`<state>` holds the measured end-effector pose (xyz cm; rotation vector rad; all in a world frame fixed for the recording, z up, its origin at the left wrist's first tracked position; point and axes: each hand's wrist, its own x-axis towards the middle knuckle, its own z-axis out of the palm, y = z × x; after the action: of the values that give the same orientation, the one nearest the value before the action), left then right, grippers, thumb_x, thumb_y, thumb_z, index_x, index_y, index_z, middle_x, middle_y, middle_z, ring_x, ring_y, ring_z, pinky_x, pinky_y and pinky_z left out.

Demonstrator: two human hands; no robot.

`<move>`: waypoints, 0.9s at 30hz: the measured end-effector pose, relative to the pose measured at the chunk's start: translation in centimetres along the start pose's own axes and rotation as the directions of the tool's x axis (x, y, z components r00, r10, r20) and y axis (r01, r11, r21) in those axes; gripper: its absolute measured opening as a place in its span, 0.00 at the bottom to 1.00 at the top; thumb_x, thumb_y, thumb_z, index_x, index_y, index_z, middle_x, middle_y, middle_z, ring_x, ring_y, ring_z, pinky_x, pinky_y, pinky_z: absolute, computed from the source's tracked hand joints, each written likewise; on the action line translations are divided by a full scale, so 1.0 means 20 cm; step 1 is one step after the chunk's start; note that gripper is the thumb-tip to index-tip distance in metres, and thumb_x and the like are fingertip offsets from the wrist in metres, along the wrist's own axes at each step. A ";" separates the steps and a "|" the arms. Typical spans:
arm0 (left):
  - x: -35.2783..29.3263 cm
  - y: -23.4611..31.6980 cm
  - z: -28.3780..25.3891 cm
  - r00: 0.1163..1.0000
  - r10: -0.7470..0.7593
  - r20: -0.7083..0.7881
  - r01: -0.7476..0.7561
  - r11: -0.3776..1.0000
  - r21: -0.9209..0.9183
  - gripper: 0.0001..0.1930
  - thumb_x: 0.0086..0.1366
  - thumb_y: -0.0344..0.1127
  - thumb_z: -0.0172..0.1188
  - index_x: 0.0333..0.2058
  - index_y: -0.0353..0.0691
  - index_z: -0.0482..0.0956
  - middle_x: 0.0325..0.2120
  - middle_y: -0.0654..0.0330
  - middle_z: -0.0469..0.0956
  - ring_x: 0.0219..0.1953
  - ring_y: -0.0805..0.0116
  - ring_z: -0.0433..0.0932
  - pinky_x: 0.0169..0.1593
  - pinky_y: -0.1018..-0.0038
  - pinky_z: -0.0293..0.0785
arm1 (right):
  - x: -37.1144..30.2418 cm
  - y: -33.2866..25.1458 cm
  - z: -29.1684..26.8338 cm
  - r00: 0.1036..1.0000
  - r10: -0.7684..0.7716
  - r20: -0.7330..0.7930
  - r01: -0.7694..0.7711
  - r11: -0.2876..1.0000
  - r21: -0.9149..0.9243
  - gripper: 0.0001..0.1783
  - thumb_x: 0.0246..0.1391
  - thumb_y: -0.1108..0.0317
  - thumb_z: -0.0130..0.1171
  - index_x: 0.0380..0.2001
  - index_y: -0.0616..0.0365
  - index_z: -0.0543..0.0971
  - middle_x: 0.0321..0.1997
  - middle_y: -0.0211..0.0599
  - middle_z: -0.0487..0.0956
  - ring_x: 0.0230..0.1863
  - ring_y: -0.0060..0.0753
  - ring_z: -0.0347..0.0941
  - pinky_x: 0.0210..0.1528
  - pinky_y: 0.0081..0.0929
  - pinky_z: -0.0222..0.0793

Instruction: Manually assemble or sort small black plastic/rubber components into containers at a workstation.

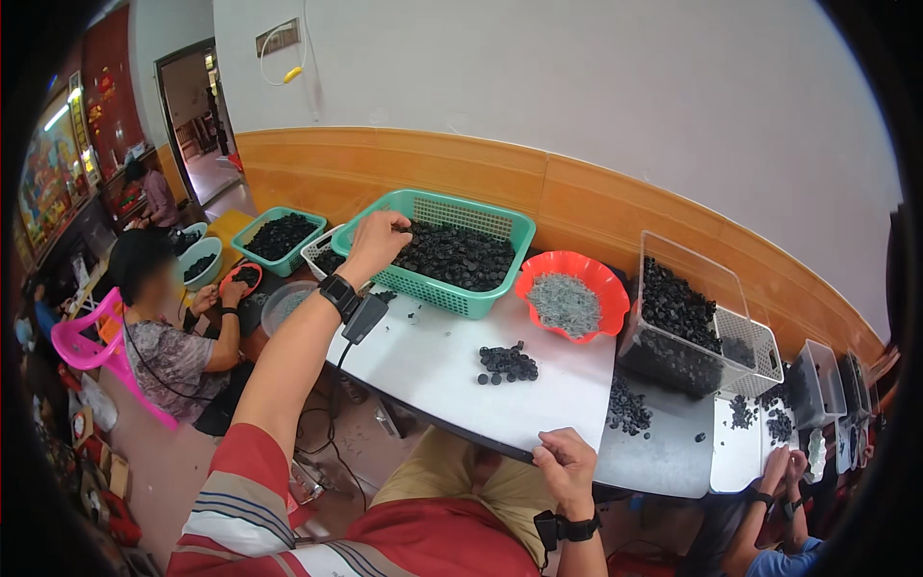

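My left hand (379,237) reaches over the left side of a green plastic basket (468,306) full of small round black caps (461,258). Its fingers are bent together at the edge of the caps; whatever they may pinch is hidden. At the front edge of the white table (433,385), my right hand (567,465) is closed, thumb against the bent fingers, its contents too small to make out. A loose pile of black caps (507,363) lies on the table between my hands. Beyond it stands a red scalloped bowl (531,313) of small clear pieces (565,303).
A tall clear bin (673,356) of black parts stands right of the bowl, with scattered black parts (627,409) before it. One co-worker (183,346) sits at left; another's hands (784,471) are at right. More baskets (279,240) line the left.
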<state>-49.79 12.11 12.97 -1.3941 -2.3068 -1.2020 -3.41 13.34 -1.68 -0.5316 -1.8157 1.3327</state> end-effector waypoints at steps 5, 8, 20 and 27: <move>-0.15 0.00 0.05 0.995 0.036 -0.096 -0.042 0.997 -0.061 0.12 0.60 0.29 0.68 0.41 0.31 0.84 0.39 0.51 0.85 0.37 0.62 0.84 0.42 0.70 0.79 | -0.01 -0.01 0.00 1.000 0.018 -0.021 -0.017 1.000 0.012 0.10 0.55 0.80 0.66 0.42 0.68 0.83 0.38 0.37 0.78 0.31 0.23 0.76 0.34 0.20 0.77; -0.37 0.12 0.09 0.966 0.154 -0.207 -0.176 0.980 -0.090 0.09 0.61 0.28 0.67 0.40 0.33 0.84 0.41 0.52 0.84 0.38 0.59 0.84 0.41 0.69 0.79 | -0.01 0.01 -0.01 1.000 0.008 -0.020 -0.009 0.999 -0.044 0.10 0.54 0.82 0.65 0.41 0.68 0.82 0.37 0.37 0.78 0.32 0.24 0.75 0.33 0.20 0.75; -0.92 0.35 0.38 0.906 0.328 0.269 -0.242 0.921 -0.307 0.13 0.57 0.30 0.71 0.41 0.38 0.84 0.40 0.56 0.84 0.42 0.56 0.82 0.45 0.66 0.79 | 0.02 -0.01 0.00 1.000 0.002 -0.006 -0.002 0.999 -0.050 0.11 0.54 0.76 0.70 0.42 0.64 0.84 0.36 0.37 0.80 0.32 0.21 0.76 0.32 0.18 0.71; -0.95 0.38 0.42 0.873 0.311 0.376 -0.251 0.947 -0.200 0.12 0.59 0.34 0.69 0.41 0.39 0.85 0.37 0.57 0.84 0.41 0.56 0.80 0.47 0.65 0.77 | 0.01 -0.03 0.01 1.000 0.000 -0.022 -0.001 0.999 -0.054 0.11 0.54 0.76 0.70 0.42 0.64 0.85 0.36 0.37 0.81 0.32 0.22 0.77 0.33 0.18 0.72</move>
<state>-31.42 7.51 1.57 -2.1247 -2.1735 -1.0886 -3.70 13.19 -1.10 -0.5740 -1.8377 1.2761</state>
